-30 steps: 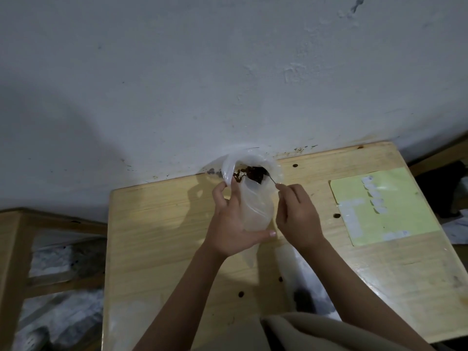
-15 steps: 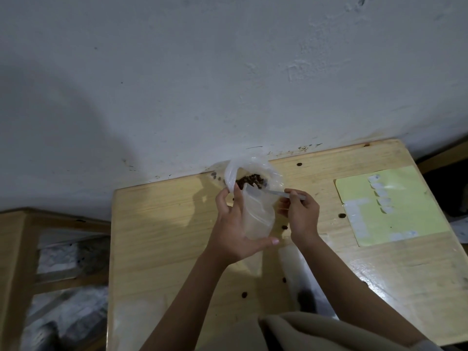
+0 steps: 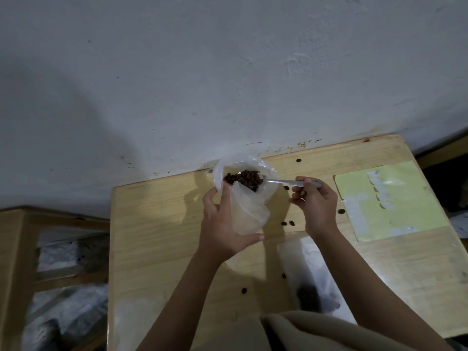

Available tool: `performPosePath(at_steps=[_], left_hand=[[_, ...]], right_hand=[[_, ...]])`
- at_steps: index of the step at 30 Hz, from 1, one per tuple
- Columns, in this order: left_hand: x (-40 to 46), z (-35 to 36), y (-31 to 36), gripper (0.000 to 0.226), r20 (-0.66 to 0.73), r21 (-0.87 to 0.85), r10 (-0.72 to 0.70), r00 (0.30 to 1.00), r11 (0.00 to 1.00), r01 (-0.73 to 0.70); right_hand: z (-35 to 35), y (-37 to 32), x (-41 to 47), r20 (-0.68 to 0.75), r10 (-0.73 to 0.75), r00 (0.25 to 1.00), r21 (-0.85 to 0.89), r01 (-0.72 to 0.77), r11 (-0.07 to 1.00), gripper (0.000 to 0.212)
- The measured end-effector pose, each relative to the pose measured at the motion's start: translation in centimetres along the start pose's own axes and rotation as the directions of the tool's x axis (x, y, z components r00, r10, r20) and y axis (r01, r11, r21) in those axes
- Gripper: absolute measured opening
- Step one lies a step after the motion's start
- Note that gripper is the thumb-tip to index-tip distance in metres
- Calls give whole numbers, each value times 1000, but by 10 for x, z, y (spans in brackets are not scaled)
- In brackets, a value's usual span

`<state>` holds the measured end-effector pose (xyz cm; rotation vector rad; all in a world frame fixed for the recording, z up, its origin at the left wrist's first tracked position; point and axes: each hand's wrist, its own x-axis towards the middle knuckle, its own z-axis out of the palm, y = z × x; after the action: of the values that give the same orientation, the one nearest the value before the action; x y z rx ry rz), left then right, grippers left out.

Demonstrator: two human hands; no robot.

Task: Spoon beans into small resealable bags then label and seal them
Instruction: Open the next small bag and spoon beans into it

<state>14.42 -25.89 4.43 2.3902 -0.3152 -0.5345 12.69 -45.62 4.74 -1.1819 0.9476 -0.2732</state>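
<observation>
My left hand (image 3: 222, 224) grips a small clear resealable bag (image 3: 249, 214) and holds it upright above the wooden table (image 3: 157, 224). Behind it stands a larger plastic bag (image 3: 228, 165) with dark beans (image 3: 229, 178) inside. My right hand (image 3: 316, 201) pinches the handle of a metal spoon (image 3: 281, 182). The spoon's bowl, heaped with beans, hovers at the small bag's mouth. A yellow label sheet (image 3: 405, 201) with white stickers lies at the right.
Several loose beans (image 3: 288, 223) lie scattered on the table. Another clear bag (image 3: 311, 272) with some dark beans lies flat near the front edge. A white wall rises right behind the table. A wooden frame (image 3: 17, 249) stands to the left.
My right hand has drawn back to the right and lifted the spoon out of the large bag, loaded with beans, over the small bag's mouth. The left hand keeps its hold.
</observation>
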Motion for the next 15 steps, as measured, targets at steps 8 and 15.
performPosePath(at_steps=[8,15], left_hand=[[-3,1,-2,139,-7,73,-83,997,994,83],[-6,3,-2,140,4,143,-103,995,985,101]], right_hand=[[-19,-18,-14,42,-93,995,-65,96,993,25],[-26,-19,-22,55,-84,995,-57,87,995,26]])
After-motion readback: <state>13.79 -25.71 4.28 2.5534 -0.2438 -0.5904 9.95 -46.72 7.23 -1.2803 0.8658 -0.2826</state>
